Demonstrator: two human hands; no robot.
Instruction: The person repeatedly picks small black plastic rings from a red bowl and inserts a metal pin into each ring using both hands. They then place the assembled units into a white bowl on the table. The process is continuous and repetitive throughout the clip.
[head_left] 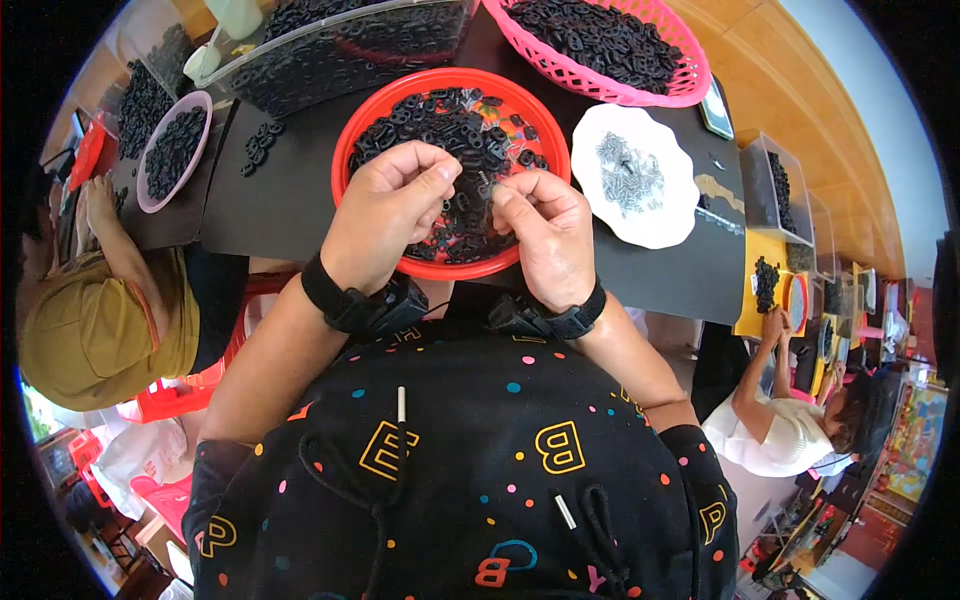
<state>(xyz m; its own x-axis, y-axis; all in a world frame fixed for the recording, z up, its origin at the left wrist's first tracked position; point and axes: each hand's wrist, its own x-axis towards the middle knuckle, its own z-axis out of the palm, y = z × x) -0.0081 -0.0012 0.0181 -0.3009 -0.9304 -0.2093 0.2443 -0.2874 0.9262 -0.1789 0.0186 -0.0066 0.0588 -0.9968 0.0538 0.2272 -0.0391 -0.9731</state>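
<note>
Both my hands are held over a round red tray point(352, 120) heaped with small black plastic parts point(430, 130). My left hand point(385, 205) pinches thumb against forefinger; whatever lies between them is too small or hidden to make out. Close by on the right, the bent fingers of my right hand point(550, 235) grip a tiny silvery piece point(484, 179), perhaps a spring, which sticks out at the fingertips. The two sets of fingertips are a short gap apart. Beside the tray, a white scalloped plate point(664, 225) bears many thin silvery pieces point(632, 175).
A pink basket point(697, 75) and a clear bin point(300, 85), both full of black parts, stand at the back. Loose black parts point(262, 145) and a pink-rimmed bowl point(207, 125) lie left. A phone point(716, 110) is at right. Other people sit at both sides.
</note>
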